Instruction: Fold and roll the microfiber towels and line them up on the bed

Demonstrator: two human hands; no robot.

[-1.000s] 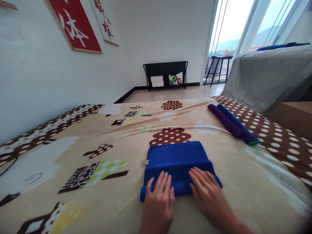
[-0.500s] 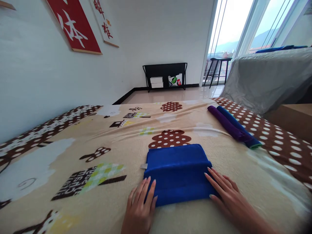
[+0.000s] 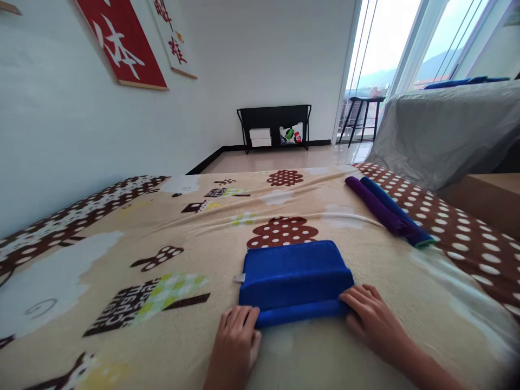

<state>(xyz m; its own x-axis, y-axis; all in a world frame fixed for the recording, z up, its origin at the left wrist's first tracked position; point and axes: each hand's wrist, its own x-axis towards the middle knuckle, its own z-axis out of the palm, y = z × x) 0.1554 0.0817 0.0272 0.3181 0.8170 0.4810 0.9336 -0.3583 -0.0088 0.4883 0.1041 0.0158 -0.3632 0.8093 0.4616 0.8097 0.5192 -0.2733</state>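
Note:
A folded blue towel (image 3: 296, 273) lies on a patterned beige blanket (image 3: 182, 238) in front of me. Its near edge is turned up into a thin roll. My left hand (image 3: 236, 344) is curled around the roll's left end, fingers bent over it. My right hand (image 3: 370, 317) grips the roll's right end, fingers tucked against the cloth. A small white tag sticks out from the towel's left side.
Two rolled towels, a purple one (image 3: 376, 206) and a blue one (image 3: 394, 211), lie side by side at the blanket's right. A grey-covered piece of furniture (image 3: 442, 130) stands beyond them. A black rack (image 3: 274, 127) stands against the far wall.
Both hands have drawn back from lying flat beside the towel to its near corners. They have closed on the near edge and turned it up into a thin roll.

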